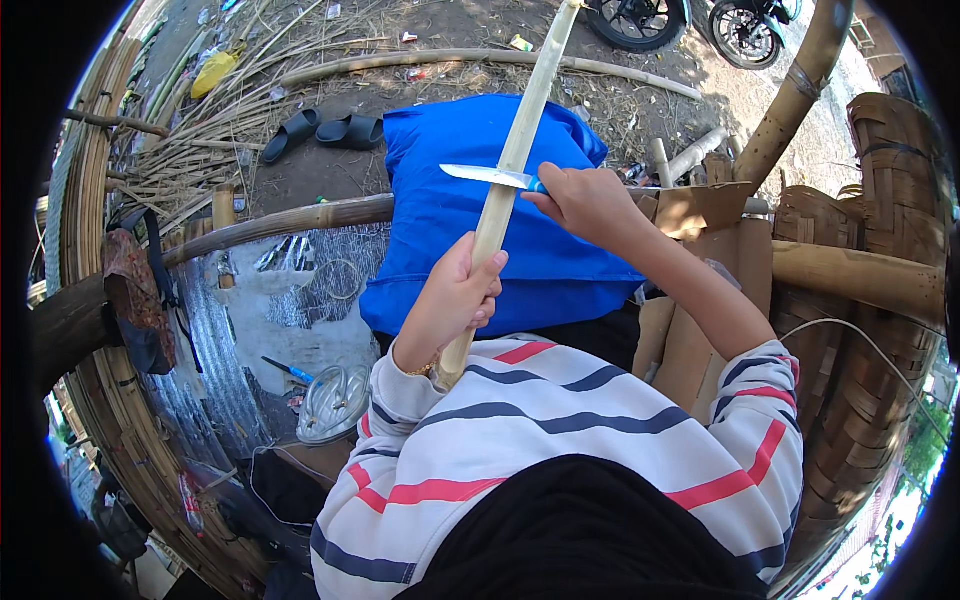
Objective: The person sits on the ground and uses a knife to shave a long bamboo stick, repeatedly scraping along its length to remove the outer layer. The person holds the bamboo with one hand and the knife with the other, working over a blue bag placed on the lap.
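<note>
Closest to the lens, a white top with navy and red stripes (560, 430) fills the lower frame, both sleeves reaching forward. Out of the left sleeve comes the left hand (455, 300), fingers (487, 268) wrapped tight round the lower part of a long pale bamboo strip (512, 150). The strip's near end is tucked back against the body, by the look of it to brace it, while the far end runs up and away toward the top of the frame.

Over on the other side, the right hand (588, 200) has its fingers closed round the blue handle of a knife (490, 177). The blade lies crosswise, pointing left, its edge meeting the strip just above the left hand's grip. One hand steadies, one hand cuts; that seems the reason for the hold.

Under the strip, a bright blue cloth (440, 230) is spread over the lap, probably as a guard for the legs.

Surroundings now: bare earth ground (400, 170) strewn with thin bamboo slivers (190, 160), a pair of black sandals (325, 130), a long pole lying beyond. Woven bamboo baskets (880, 200) stack up at right, cardboard beside them. At left a curved woven rim (95, 380), silver foil sheeting (240, 330), a clear sandal. Motorbike wheels (745, 25) are parked at the top edge, all in sunlight.
</note>
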Motion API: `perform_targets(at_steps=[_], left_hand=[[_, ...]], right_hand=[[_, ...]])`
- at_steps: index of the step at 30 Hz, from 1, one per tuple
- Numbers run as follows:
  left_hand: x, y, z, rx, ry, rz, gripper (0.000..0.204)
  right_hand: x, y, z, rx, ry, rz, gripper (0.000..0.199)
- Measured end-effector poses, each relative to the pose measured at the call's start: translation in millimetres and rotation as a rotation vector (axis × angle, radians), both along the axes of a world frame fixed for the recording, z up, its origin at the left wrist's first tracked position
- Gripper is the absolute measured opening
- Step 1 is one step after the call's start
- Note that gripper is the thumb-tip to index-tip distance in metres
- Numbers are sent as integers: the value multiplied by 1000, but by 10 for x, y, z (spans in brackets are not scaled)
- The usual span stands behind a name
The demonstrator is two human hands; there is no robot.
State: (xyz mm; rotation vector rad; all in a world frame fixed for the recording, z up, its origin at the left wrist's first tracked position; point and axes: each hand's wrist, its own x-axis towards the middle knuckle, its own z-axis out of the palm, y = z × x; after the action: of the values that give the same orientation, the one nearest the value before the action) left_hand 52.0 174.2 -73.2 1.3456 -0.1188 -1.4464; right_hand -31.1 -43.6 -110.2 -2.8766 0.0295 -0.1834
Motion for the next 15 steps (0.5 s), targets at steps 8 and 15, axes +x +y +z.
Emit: perform_targets(at_steps=[8,15], left_hand=[[-66,90,6,20,-3,-13,21],[-47,61,3,26,54,-13,19]], right_hand=[[197,-387,-182,12,-153,-325,39],[-155,132,25,67,76,116,40]])
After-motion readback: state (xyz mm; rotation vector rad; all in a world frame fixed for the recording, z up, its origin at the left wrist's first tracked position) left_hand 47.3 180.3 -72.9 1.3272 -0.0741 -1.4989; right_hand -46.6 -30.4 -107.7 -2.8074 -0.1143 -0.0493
